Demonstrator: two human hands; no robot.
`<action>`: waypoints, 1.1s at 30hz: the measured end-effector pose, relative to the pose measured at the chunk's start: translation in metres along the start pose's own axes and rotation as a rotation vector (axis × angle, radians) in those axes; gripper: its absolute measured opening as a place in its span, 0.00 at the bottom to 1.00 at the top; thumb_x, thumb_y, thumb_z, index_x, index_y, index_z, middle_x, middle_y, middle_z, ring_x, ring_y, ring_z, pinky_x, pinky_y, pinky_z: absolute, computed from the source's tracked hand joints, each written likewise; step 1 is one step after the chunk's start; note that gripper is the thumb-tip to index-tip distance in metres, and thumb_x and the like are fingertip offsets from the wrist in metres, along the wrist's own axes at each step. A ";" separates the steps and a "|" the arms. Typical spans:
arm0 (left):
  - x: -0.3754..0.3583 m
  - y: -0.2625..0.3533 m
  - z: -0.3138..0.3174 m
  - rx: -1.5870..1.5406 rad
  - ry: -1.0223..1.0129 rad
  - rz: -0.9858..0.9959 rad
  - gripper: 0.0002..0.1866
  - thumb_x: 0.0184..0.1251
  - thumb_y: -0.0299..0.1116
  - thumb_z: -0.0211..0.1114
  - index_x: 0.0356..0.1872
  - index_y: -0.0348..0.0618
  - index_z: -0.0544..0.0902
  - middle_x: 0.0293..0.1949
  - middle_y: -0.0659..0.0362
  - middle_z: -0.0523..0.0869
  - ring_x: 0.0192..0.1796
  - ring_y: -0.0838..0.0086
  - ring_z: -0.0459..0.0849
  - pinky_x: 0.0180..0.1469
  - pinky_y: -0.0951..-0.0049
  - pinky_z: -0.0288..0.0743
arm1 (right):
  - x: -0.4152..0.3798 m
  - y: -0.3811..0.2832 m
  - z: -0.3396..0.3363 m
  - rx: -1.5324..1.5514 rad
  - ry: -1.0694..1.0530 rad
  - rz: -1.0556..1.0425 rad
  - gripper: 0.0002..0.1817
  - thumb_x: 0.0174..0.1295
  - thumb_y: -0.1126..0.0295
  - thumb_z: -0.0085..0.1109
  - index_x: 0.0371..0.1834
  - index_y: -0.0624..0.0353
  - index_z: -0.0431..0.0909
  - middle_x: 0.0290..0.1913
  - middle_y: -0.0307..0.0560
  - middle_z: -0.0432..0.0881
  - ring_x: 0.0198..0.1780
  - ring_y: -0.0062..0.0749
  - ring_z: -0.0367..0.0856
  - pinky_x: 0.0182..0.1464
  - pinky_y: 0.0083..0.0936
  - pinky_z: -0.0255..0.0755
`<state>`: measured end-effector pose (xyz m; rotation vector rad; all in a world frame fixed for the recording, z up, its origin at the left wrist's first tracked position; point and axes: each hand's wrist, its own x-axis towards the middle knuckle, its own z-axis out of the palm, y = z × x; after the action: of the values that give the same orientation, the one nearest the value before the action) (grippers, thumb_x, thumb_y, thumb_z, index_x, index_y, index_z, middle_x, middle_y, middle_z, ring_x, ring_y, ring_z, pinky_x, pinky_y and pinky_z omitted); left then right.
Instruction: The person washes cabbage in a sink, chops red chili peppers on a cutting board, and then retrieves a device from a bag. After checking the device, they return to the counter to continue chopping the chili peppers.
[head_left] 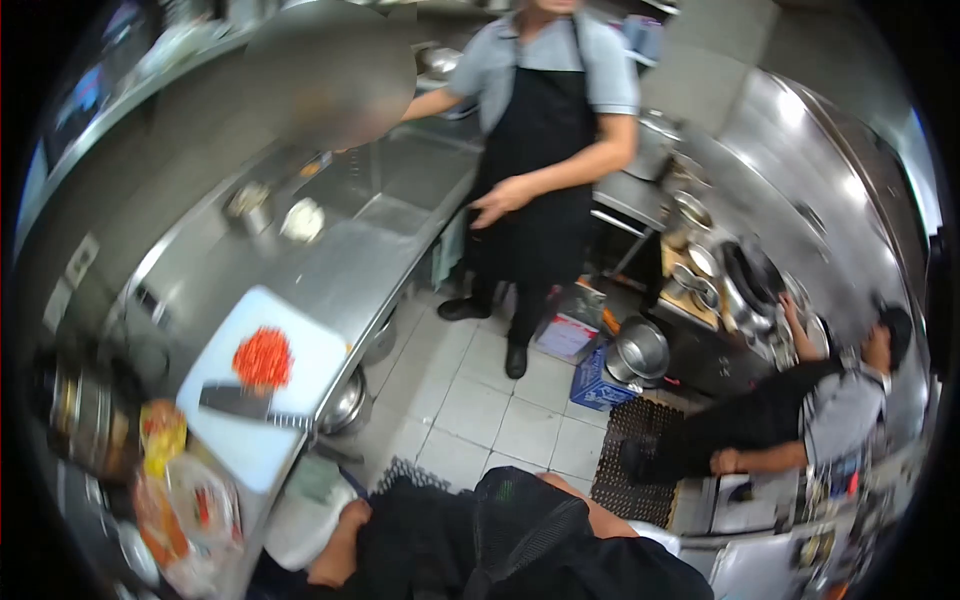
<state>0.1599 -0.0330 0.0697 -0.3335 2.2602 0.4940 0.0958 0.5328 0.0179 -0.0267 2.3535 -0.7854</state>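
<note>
In the head view, a white rectangular cutting board [250, 452] carries a heap of shredded red food [262, 358] and, beside it, a broad-bladed dark knife [235, 400]. Clear plastic packages with orange and yellow contents [165, 440] lie near the board's lower left edge; farther up are a white lump [302, 220] and a metal container [250, 207]. A co-worker in a grey shirt and black apron [540, 170] stands along the counter's far right side, while another in a dark cap [840, 420] reaches toward the cookware at right. A blue box [600, 382] bearing metal pots [637, 352] stands on the floor between them. The board rests on a long stainless-steel counter [290, 265], above pale square floor tiles [465, 400]. The person's left hand [350, 522] is low beside the counter, at the edge of a white container with greenish material inside [300, 520]; its fingers are too unclear to tell how far open they are, or whether they grip it. The right hand is out of sight, with only part of that arm showing.
</note>
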 end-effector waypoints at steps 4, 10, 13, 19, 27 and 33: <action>-0.033 0.008 0.033 -0.112 0.224 -0.030 0.19 0.69 0.40 0.51 0.42 0.38 0.86 0.48 0.43 0.85 0.50 0.49 0.84 0.53 0.52 0.77 | 0.011 -0.125 -0.086 -0.014 -0.108 0.033 0.10 0.47 0.74 0.63 0.34 0.58 0.82 0.29 0.45 0.86 0.25 0.31 0.82 0.26 0.31 0.75; -0.093 0.027 -0.011 -0.386 0.405 -0.105 0.18 0.66 0.46 0.58 0.35 0.41 0.86 0.39 0.45 0.87 0.47 0.49 0.85 0.51 0.53 0.78 | 0.055 -0.263 -0.078 0.252 -0.222 -0.145 0.11 0.72 0.60 0.54 0.42 0.56 0.77 0.35 0.39 0.85 0.32 0.25 0.83 0.31 0.23 0.74; -0.102 0.030 -0.017 -0.598 0.509 -0.108 0.21 0.65 0.51 0.60 0.31 0.41 0.85 0.35 0.47 0.87 0.42 0.49 0.85 0.47 0.56 0.78 | 0.058 -0.347 -0.070 0.131 -0.202 -0.428 0.11 0.71 0.60 0.55 0.43 0.56 0.78 0.35 0.38 0.84 0.33 0.23 0.82 0.32 0.22 0.73; -0.144 0.016 -0.072 -0.849 0.420 0.110 0.19 0.69 0.49 0.60 0.31 0.42 0.84 0.29 0.56 0.87 0.34 0.66 0.85 0.40 0.65 0.77 | 0.037 -0.535 -0.059 -0.204 0.002 -0.866 0.12 0.66 0.63 0.60 0.45 0.59 0.79 0.38 0.48 0.84 0.38 0.36 0.82 0.38 0.29 0.75; -0.265 -0.039 -0.185 -1.246 0.874 0.186 0.12 0.69 0.38 0.62 0.39 0.39 0.84 0.28 0.59 0.85 0.31 0.77 0.81 0.37 0.73 0.75 | 0.029 -0.651 0.005 -0.526 0.115 -1.208 0.21 0.56 0.63 0.67 0.50 0.63 0.78 0.45 0.56 0.80 0.50 0.50 0.77 0.53 0.41 0.71; -0.267 -0.125 -0.196 -0.603 1.311 -0.480 0.12 0.64 0.33 0.63 0.43 0.35 0.82 0.39 0.47 0.85 0.43 0.54 0.83 0.48 0.59 0.76 | 0.052 -0.674 0.018 -0.615 -0.030 -1.079 0.22 0.54 0.61 0.68 0.47 0.64 0.76 0.43 0.57 0.79 0.45 0.51 0.80 0.48 0.41 0.75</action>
<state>0.2579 -0.2105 0.3597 -1.9068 2.9689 0.8242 -0.0535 -0.0411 0.3439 -1.6325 2.3537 -0.4337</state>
